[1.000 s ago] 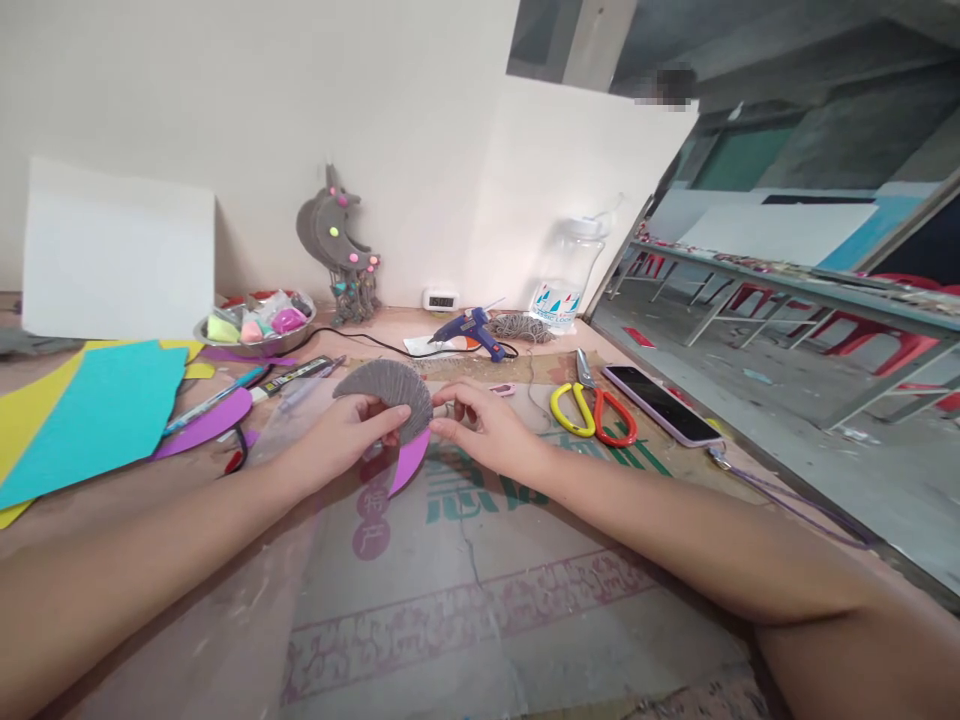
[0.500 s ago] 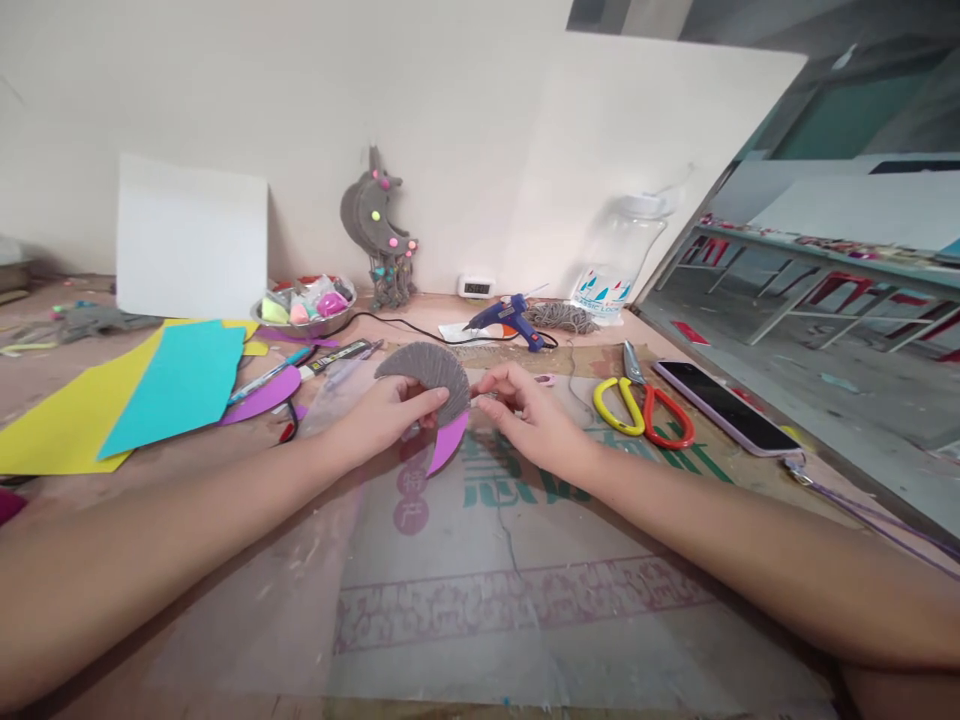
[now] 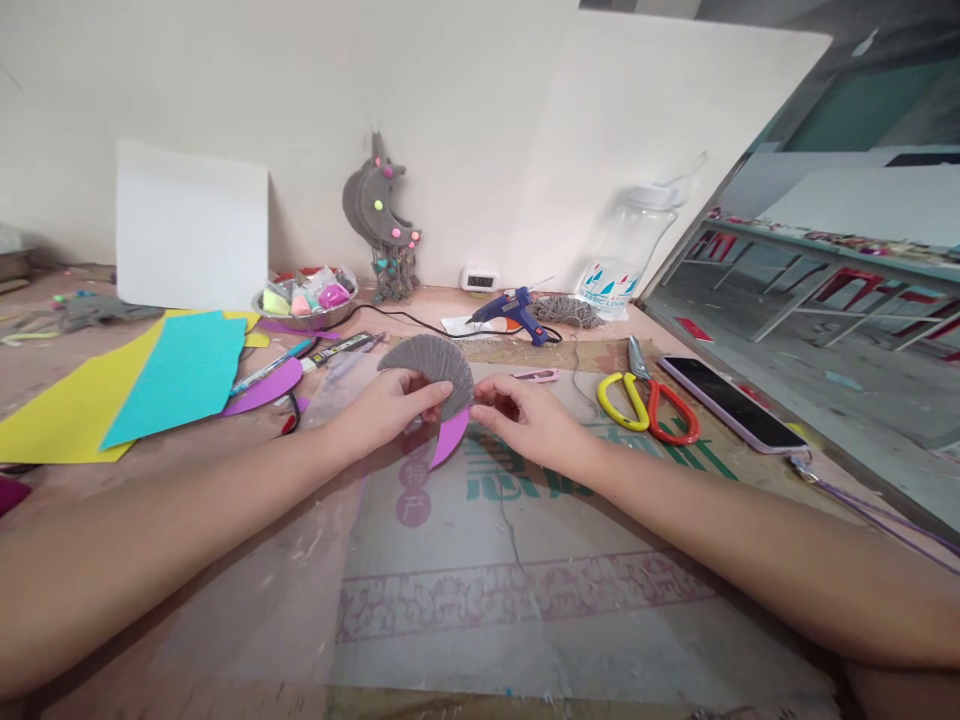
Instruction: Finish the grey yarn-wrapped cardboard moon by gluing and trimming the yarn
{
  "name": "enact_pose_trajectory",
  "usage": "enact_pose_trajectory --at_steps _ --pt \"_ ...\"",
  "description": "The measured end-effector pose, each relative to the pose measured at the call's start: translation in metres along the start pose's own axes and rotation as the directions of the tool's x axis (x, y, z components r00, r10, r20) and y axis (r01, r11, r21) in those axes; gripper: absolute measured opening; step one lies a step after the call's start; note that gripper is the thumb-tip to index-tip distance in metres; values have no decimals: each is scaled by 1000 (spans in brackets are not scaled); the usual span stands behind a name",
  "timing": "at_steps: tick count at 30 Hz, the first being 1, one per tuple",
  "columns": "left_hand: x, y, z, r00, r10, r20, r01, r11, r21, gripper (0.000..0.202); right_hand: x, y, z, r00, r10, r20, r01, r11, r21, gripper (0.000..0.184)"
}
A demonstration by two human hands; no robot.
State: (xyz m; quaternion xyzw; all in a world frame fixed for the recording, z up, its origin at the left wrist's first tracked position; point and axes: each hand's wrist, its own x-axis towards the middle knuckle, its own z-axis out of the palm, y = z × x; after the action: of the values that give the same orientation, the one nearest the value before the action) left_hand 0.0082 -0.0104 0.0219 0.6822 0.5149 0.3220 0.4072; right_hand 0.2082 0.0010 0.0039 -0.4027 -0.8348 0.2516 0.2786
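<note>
My left hand point(image 3: 386, 405) grips a crescent moon shape point(image 3: 435, 365), most of it wrapped in grey yarn, its lower tip still bare purple point(image 3: 450, 440). My right hand point(image 3: 525, 415) is closed in a pinch beside the crescent's right edge, where the wrapped part ends; what it pinches is too thin to name. Both hands hover over a clear plastic sheet point(image 3: 480, 590) laid on the table.
Yellow-and-red scissors point(image 3: 649, 400) and a phone point(image 3: 742, 405) lie to the right. A blue glue gun point(image 3: 514, 312), a yarn bundle point(image 3: 566, 312), a bowl of pom-poms point(image 3: 307, 300), a finished moon ornament point(image 3: 379, 215), teal and yellow foam sheets point(image 3: 180, 375) and pens point(image 3: 315, 355) sit behind and left.
The view swung left and then steadied. My hands stay on the crescent; my right hand's fingers have drawn closer to its edge.
</note>
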Motion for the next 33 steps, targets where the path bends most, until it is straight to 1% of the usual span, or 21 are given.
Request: enact_pose_trajectory --at_steps 5,10,14,18,20,22,24,25,28,33 --pt "-1 0 1 1000 -12 -10 12 1000 0 35 1 0 0 1000 -9 -14 8 999 -37 18" --pt "-4 0 2 998 -48 40 51 996 -74 33 1 1 0 1000 -13 -16 13 999 -30 18" --pt "-4 3 0 998 -47 46 48 999 -19 34 1 2 0 1000 -22 -16 21 999 -31 17" --pt "-4 3 0 999 -43 17 44 999 -27 35 0 1 -2 999 -46 0 46 999 -3 20" --pt "-3 2 0 999 -40 6 40 998 -55 34 0 0 -4 996 -79 -40 80 996 24 23" --pt "-3 1 1 999 -36 10 37 995 -89 33 -1 -1 -5 988 -92 -121 97 995 33 24" --pt "-3 1 1 999 -37 18 39 994 -104 33 -1 0 -5 979 -78 -188 84 996 25 26" --pt "-3 1 1 999 -38 18 39 994 -98 33 -1 0 -5 977 -70 -201 75 997 17 26" --pt "-4 4 1 999 -47 12 48 997 -61 34 0 1 -4 980 -80 -185 80 997 -6 20" --pt "-4 2 2 999 -21 48 26 993 -114 35 1 -2 -4 978 -153 -142 149 988 -39 15"
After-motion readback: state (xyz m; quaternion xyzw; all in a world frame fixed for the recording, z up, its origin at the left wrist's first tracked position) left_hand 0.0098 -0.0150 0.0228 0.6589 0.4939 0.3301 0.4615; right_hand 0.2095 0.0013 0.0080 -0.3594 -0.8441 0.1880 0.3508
